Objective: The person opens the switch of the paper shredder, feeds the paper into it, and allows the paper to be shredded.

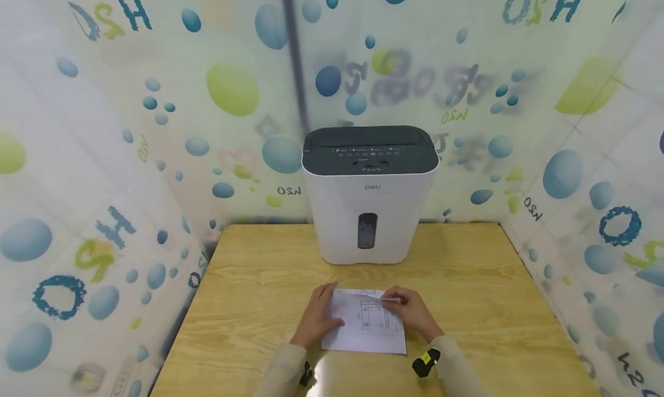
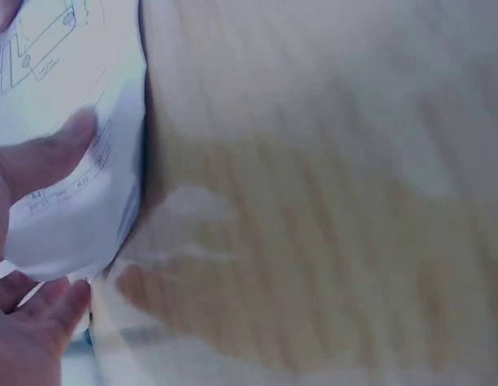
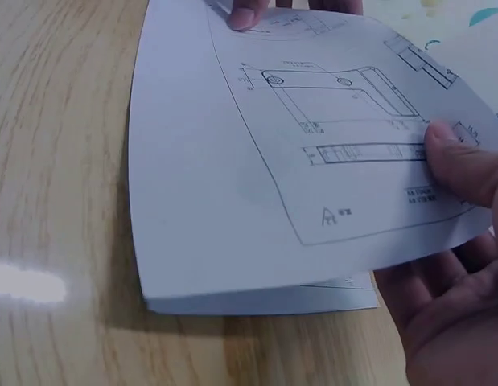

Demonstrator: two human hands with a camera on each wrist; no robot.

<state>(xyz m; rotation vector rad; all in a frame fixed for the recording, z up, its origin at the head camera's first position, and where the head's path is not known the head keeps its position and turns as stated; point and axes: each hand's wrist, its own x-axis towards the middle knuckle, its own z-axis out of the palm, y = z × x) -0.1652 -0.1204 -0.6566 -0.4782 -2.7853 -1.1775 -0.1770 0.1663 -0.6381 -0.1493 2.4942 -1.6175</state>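
Two hands hold printed papers (image 1: pixel 363 335) at the near middle of a wooden table (image 1: pixel 249 282). Left hand (image 1: pixel 317 315) grips the left side, right hand (image 1: pixel 412 312) the right, each thumb above and fingers beneath. A white shredder (image 1: pixel 332 224) stands beyond, far side.

This looks like a small booth-like work nook with an office feel; whether it stands in a home or a business cannot be told. Spotted walls (image 1: pixel 171 68) lettered H2O close in at nine, twelve and three o'clock. On the wooden table (image 1: pixel 259 259), a paper shredder (image 1: pixel 337 212) stands at twelve, with printed paper sheets (image 1: pixel 363 340) at six o'clock from it.
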